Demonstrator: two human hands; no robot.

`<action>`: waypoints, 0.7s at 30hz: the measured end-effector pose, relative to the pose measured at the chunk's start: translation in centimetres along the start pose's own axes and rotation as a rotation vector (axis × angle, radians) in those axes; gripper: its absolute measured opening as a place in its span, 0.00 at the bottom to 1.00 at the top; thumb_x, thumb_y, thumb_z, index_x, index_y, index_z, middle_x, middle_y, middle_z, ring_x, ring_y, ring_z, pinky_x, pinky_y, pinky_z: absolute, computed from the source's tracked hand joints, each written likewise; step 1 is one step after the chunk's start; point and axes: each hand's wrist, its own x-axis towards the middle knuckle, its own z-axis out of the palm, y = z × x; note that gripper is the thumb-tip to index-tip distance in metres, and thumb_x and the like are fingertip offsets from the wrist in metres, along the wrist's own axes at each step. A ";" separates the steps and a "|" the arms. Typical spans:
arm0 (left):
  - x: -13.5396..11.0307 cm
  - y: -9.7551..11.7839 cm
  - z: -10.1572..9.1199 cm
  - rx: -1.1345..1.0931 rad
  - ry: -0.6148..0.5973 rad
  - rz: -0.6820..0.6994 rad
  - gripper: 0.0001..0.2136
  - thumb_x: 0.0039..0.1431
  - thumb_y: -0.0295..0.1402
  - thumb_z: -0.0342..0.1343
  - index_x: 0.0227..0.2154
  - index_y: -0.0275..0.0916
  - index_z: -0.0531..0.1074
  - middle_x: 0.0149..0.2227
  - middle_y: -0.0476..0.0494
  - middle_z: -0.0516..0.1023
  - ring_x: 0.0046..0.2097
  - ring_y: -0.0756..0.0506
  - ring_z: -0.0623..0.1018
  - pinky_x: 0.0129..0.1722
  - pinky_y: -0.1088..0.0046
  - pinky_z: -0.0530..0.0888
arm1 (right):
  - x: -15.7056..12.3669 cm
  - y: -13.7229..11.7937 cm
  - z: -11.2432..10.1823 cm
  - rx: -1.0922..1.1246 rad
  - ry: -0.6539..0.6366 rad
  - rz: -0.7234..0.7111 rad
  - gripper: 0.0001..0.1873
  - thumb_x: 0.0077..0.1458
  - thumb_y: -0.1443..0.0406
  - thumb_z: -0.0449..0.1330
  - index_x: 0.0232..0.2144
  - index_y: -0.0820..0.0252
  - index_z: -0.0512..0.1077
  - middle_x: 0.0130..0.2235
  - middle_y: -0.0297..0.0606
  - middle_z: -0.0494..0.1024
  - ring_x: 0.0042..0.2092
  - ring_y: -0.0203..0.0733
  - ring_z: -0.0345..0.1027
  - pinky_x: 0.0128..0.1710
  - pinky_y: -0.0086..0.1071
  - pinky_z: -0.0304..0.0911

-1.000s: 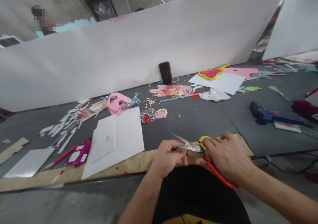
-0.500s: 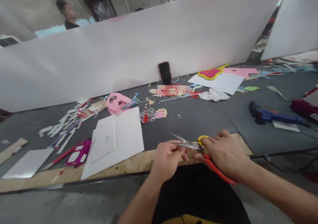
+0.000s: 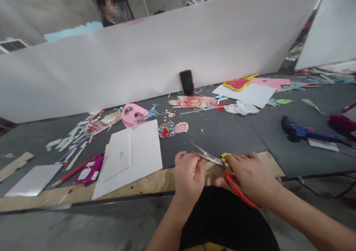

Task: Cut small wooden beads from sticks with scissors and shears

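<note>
My right hand [image 3: 253,175] is wrapped round the handles of a pair of scissors [image 3: 213,159] with red and yellow grips. The blades stand apart and point left, above the table's front edge. My left hand [image 3: 190,178] is closed in a pinch right at the blades. A tiny pale bit shows between the blades; what the left fingers hold is hidden. Beyond the hands lie a small pink piece [image 3: 181,128] edged with pale beads and a clear bag [image 3: 167,129] with red and dark bits in it.
White sheets [image 3: 147,150] and a purple packet [image 3: 89,169] lie to the left, near scattered strips. Behind are wrapped sticks [image 3: 193,102], a phone [image 3: 187,82] against the white partition [image 3: 133,61], and crumpled tissue [image 3: 241,108]. A blue glue gun [image 3: 308,131] lies right. Two people are beyond the partition.
My left hand has turned more upright, its fingers drawn in by the blades. My right hand still grips the scissors. The view has shifted slightly, and a person behind the partition has moved right.
</note>
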 end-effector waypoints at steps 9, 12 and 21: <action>-0.3 -0.3 0.2 -0.140 -0.027 -0.048 0.13 0.60 0.25 0.48 0.23 0.40 0.74 0.28 0.47 0.81 0.34 0.47 0.78 0.48 0.64 0.69 | 0.1 0.1 0.8 -0.010 0.087 -0.023 0.27 0.53 0.44 0.51 0.36 0.63 0.66 0.35 0.47 0.78 0.37 0.53 0.73 0.39 0.43 0.51; -0.1 -0.4 0.1 -0.198 -0.081 -0.076 0.13 0.59 0.26 0.50 0.21 0.40 0.74 0.29 0.46 0.81 0.38 0.45 0.79 0.49 0.65 0.69 | 0.1 0.1 1.1 -0.027 0.111 -0.026 0.26 0.54 0.44 0.51 0.35 0.63 0.66 0.35 0.46 0.78 0.35 0.52 0.73 0.38 0.42 0.50; 0.3 0.1 -0.4 -0.351 -0.205 -0.232 0.15 0.59 0.29 0.51 0.17 0.38 0.73 0.29 0.45 0.80 0.38 0.45 0.78 0.41 0.71 0.71 | 0.3 0.6 0.9 -0.130 0.177 -0.069 0.21 0.64 0.52 0.44 0.30 0.60 0.66 0.26 0.38 0.78 0.24 0.43 0.69 0.37 0.40 0.47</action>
